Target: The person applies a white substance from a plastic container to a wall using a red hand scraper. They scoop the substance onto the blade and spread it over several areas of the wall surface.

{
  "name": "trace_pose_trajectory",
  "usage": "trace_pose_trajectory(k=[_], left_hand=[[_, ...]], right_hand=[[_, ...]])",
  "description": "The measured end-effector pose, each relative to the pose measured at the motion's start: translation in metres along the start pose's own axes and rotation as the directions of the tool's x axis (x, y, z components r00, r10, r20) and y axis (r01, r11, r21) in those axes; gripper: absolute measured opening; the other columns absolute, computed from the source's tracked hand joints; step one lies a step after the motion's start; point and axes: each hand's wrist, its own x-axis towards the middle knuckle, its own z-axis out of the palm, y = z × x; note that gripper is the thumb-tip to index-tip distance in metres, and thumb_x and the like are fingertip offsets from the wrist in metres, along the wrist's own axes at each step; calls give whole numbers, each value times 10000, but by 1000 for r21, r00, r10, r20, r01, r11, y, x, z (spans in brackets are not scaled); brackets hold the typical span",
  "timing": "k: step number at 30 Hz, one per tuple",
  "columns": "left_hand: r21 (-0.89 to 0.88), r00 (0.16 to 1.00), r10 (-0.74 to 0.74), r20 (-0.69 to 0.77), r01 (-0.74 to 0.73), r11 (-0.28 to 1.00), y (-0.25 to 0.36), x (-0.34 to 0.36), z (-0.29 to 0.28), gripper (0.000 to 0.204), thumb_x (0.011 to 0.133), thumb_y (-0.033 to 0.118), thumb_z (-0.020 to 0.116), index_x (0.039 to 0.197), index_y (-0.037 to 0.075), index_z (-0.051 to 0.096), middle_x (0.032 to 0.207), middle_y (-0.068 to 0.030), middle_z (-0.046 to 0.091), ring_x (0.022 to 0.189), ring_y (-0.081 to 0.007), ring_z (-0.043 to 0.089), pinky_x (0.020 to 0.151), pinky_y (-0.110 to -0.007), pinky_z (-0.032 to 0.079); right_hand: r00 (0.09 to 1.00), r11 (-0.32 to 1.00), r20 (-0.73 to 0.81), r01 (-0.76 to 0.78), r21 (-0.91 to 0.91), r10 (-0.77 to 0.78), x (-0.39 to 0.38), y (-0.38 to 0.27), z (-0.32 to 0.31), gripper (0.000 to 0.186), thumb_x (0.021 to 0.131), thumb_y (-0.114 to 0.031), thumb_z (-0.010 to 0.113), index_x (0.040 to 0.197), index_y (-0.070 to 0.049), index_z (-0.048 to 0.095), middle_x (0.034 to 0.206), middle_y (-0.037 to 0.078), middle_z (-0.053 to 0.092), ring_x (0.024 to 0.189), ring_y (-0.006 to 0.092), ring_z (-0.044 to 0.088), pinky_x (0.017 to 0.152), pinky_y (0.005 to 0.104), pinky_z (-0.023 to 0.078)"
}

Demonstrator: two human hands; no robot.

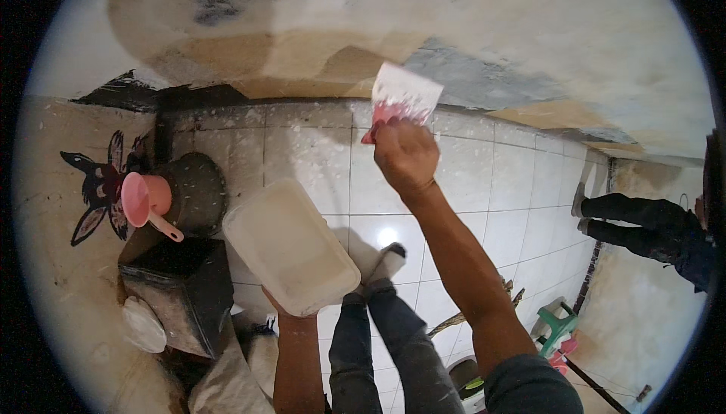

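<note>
In my right hand [408, 153] is a broad, flat putty scraper [408, 90], its reddish lower part in my closed fingers and its pale blade spattered with white. The blade is up in front of the wall [484, 74]; I cannot tell whether it touches. My left hand [278, 307] grips the near end of a whitish rectangular plastic tub [253, 263] from beneath, with most of the fingers hidden. Inside the tub the surface looks pale, and its contents are hard to make out. Grey and tan patches mark the wall.
At left, a pink dipper [146, 201] lies by a dark round bucket [200, 195], above a black box-shaped container [178, 289]. White specks spot the tiled floor [310, 157]. Another person [643, 225] stands far right, near a green stool [557, 327]. A twisted stick-like piece [448, 323] lies behind my right arm.
</note>
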Motion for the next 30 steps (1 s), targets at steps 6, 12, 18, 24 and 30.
trace_pose_trajectory(k=[6,12,18,24,30], left_hand=[[-351,988,106,114,-60,935,-15,-4,4,797,904,657,426,1493,142,271,1503,-166,336,1346,-397,357,1053,-656,294],[-96,880,-11,474,64,993,0,-1,0,842,901,647,441,1513,120,201,1522,-174,302,1347,-424,338,1055,-694,276],[-449,999,-49,-7,41,892,-12,-21,3,830,894,643,459,1494,104,262,1484,-249,326,1255,-466,444,1013,-708,324],[-350,977,37,-210,-111,930,-23,-28,-10,806,893,645,462,1466,99,309,1448,-251,382,1232,-473,462,977,-699,362],[-320,992,102,72,-74,945,-44,-27,-54,621,954,518,414,1414,101,404,1375,-114,506,1198,-333,541,967,-533,483]], right_hand=[[925,999,-381,-13,-51,-7,103,4,-36,147,669,-18,636,659,-105,518,623,59,521,562,257,539,511,411,403],[970,958,-121,179,-224,-209,58,17,99,133,740,-175,667,731,-111,551,705,30,561,620,228,596,569,361,482],[997,989,-49,74,130,-68,0,-12,43,169,728,-144,688,713,-128,521,661,25,507,566,199,539,541,346,448],[978,994,-179,105,-39,-110,104,-15,-25,165,698,-84,675,724,-143,523,630,19,478,586,206,528,510,381,385],[983,931,61,184,-317,-173,58,18,100,115,821,-134,577,898,-67,632,839,87,610,686,240,596,632,388,486]])
